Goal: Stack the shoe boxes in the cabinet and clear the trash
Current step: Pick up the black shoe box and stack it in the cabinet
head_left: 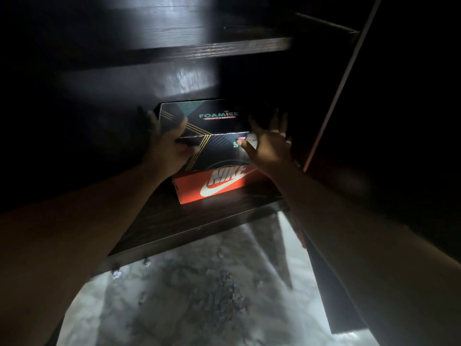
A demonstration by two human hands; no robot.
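Note:
A black shoe box [212,121] with "Foamies Skechers" lettering sits on top of an orange Nike shoe box [219,187] on a dark wooden cabinet shelf [174,228]. My left hand [169,143] grips the black box's front left corner, thumb over the lid and fingers round its left side. My right hand [268,143] is spread with straight fingers at the box's front right corner; its thumb touches the front face. The right side of both boxes is lost in shadow.
Another dark shelf [212,49] runs above the boxes. The open cabinet door [344,78] stands at the right, its pale edge slanting upward. Below the shelf lies a marbled grey floor [199,295] with small scraps [117,273] near the cabinet's base.

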